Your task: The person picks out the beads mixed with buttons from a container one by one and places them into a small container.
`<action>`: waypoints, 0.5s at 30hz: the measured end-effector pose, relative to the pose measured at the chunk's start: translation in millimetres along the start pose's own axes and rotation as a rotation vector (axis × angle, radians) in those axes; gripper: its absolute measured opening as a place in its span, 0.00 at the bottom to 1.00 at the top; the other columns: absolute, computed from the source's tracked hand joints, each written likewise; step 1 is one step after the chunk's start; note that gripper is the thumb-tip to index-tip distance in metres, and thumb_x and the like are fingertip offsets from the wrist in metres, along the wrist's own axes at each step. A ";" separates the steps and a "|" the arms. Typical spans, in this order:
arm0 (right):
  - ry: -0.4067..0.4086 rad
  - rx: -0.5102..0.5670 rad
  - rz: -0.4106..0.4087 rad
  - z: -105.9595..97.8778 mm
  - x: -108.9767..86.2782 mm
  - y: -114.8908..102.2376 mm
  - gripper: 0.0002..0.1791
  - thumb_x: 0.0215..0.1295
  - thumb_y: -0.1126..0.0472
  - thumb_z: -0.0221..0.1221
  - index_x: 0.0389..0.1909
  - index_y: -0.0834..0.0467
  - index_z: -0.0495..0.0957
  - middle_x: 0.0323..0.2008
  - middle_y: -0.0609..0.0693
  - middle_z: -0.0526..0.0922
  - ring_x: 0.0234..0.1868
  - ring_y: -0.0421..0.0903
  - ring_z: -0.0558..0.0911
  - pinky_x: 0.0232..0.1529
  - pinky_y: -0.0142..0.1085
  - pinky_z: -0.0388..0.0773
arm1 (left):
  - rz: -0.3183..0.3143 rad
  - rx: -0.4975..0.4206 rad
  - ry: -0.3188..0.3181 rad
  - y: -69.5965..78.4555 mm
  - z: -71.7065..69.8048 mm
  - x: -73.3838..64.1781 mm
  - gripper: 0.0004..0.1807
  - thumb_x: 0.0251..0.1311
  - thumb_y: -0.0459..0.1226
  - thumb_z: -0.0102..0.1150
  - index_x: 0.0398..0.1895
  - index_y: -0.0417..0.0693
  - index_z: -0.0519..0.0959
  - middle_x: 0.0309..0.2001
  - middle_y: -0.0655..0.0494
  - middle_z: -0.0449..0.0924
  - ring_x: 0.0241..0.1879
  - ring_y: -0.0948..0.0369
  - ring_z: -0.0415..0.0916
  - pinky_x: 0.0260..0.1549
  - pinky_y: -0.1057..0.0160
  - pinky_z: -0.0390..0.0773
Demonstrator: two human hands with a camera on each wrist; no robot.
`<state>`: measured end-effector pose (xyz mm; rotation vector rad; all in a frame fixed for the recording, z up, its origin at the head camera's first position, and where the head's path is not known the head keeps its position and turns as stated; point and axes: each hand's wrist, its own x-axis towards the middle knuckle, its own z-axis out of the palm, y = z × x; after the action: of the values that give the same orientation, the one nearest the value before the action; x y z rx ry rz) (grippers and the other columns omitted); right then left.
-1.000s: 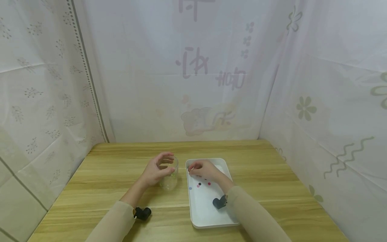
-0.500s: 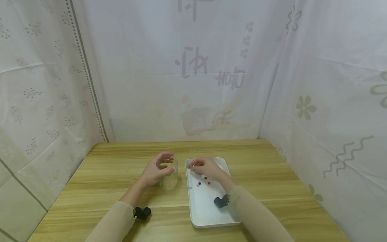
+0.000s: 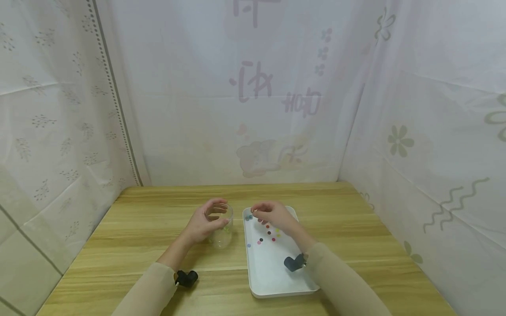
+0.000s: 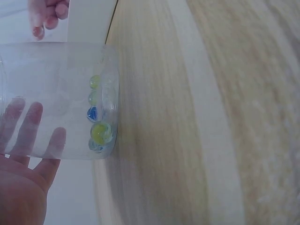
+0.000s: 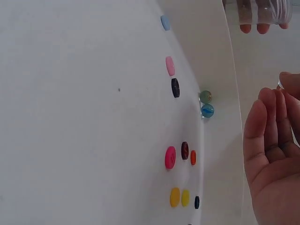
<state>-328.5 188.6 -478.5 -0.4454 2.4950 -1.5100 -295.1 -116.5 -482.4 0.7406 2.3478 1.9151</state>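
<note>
My left hand [image 3: 205, 221] grips a clear jar [image 3: 222, 235] beside the tray, fingers round its far side. In the left wrist view several glass marbles [image 4: 101, 133] lie at the jar's bottom. Above the far left part of the white tray [image 3: 257, 285], my right hand [image 3: 274, 216] pinches a small glassy piece [image 5: 280, 84], apparently a marble, mostly hidden by thumb and fingertips. Two marbles [image 5: 206, 110] rest against the tray wall. Several coloured buttons lie in the tray, among them a pink button [image 5: 170, 157], a black button [image 5: 175, 87] and an orange button [image 5: 175, 197].
The tray stands right of the jar on a wooden table [image 3: 158, 197]. A light blue button [image 5: 165, 22] lies near the tray's left wall. Printed white curtains [image 3: 189, 131] hang behind the table and along its sides.
My right hand has lifted from the tray's far left corner with the small glassy piece and moved slightly right, baring two marbles and more buttons. The left hand and jar stay put.
</note>
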 end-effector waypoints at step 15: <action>0.045 0.062 -0.074 -5.1 -4.9 -30.8 0.16 0.77 0.53 0.68 0.59 0.55 0.87 0.55 0.66 0.89 0.41 0.50 0.86 0.46 0.54 0.88 | -0.001 0.023 0.001 0.6 -0.1 0.0 0.32 0.67 0.37 0.71 0.73 0.48 0.74 0.69 0.37 0.81 0.70 0.37 0.77 0.72 0.32 0.76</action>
<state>-320.7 181.2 -448.8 -0.5034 2.4830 -1.6377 -294.9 -116.6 -481.8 0.7407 2.3739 1.8920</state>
